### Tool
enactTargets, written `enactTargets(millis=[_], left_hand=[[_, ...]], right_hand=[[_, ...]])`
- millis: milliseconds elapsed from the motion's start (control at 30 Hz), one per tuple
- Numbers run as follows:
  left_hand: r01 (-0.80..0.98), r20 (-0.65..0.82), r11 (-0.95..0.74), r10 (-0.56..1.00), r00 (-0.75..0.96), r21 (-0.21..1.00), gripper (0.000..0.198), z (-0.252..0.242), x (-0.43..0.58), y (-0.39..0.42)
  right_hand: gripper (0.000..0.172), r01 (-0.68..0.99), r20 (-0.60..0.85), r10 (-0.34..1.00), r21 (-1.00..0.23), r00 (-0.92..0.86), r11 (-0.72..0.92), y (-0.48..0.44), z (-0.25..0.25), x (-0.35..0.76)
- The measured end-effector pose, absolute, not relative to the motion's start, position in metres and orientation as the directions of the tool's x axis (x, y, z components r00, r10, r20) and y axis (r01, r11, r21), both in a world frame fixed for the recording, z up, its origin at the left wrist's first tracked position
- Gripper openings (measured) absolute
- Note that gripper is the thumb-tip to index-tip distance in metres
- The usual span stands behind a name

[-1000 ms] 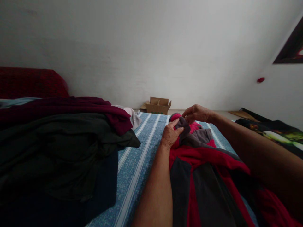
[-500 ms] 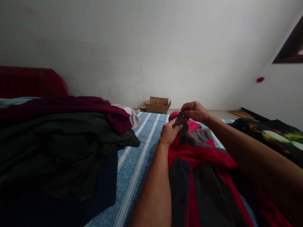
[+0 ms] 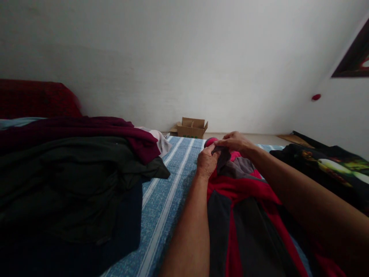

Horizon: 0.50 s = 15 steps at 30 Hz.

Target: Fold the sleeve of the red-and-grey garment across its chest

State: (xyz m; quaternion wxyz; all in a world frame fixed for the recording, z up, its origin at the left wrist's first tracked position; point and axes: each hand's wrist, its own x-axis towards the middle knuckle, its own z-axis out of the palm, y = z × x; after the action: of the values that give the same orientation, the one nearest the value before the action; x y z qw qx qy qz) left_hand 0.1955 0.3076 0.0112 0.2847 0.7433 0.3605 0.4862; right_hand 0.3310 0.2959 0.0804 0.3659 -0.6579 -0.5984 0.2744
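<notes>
A red and dark grey jacket (image 3: 242, 188) lies spread on the blue striped bed sheet (image 3: 170, 196), running from near me to the bed's far edge. At its far end my left hand (image 3: 208, 161) is closed on a grey fold of the fabric. My right hand (image 3: 235, 141) meets it from the right, its fingers pressed on the same grey fold near the left fingertips. The fingertips of both hands partly hide one another and the fold. My right forearm crosses over the jacket's right side.
Left of me lies a heap with a dark green garment (image 3: 86, 181), a maroon garment (image 3: 115, 129) and a navy cloth (image 3: 128, 223). An open cardboard box (image 3: 191, 129) stands by the wall beyond the bed. A black printed cloth (image 3: 325, 165) lies at right, a red bundle (image 3: 37, 98) far left.
My right hand has come down and left, from above the grey fold to right beside my left fingers. The raised grey flap is now lower and more covered.
</notes>
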Motion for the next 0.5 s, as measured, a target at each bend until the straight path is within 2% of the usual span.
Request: enactTargets(millis=[133,200,333,400,500], left_hand=[[0.321,0.505,-0.576,0.816,0.282,0.752,0.040,0.014,0.195,0.304],[0.360,0.496,-0.579,0.815,0.301,0.732,0.040,0.017,0.194,0.302],[0.479,0.448,-0.560,0.828,0.336,0.676,0.034,0.020,0.195,0.297],[0.521,0.440,-0.560,0.828,0.347,0.644,0.030,0.020,0.196,0.295],[0.577,0.441,-0.565,0.824,0.356,0.590,0.025,0.019,0.199,0.291]], right_hand=[[0.011,0.543,0.140,0.964,-0.840,0.227,-0.006,0.302,0.075,0.326],[0.005,0.574,0.186,0.952,-0.819,0.242,0.014,0.304,0.075,0.323],[0.008,0.696,0.222,0.941,-0.718,0.255,-0.019,0.306,0.082,0.317],[0.008,0.735,0.188,0.947,-0.674,0.260,-0.069,0.308,0.088,0.318],[0.019,0.764,0.097,0.956,-0.625,0.278,-0.158,0.311,0.094,0.325]])
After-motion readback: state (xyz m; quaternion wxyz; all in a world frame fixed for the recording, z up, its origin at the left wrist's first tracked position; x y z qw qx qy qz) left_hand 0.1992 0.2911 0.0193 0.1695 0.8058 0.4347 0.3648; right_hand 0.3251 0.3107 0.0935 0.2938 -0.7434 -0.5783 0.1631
